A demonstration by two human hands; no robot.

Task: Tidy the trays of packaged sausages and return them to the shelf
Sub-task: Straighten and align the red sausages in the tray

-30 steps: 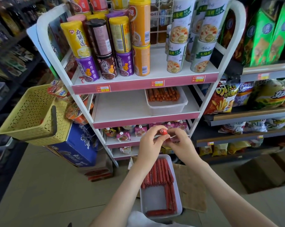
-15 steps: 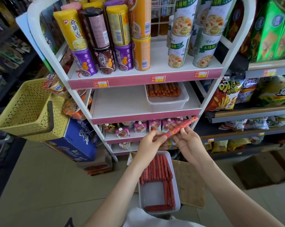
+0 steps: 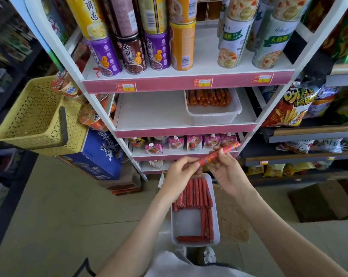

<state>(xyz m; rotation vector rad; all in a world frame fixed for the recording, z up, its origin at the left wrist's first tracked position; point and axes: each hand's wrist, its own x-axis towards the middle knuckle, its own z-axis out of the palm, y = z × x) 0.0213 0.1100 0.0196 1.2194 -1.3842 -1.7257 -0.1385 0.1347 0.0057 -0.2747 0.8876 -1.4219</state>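
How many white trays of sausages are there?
2. One tray sits on the middle shelf, at its right. The other tray is lower down, below the held sausage. Others may be hidden.

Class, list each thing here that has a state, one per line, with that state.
left hand: pinches the sausage at its lower end.
right hand: grips its middle.
sausage: tilted, in the air.
lower tray: off the shelf, partly filled.
shelf tray: on the shelf, partly filled.
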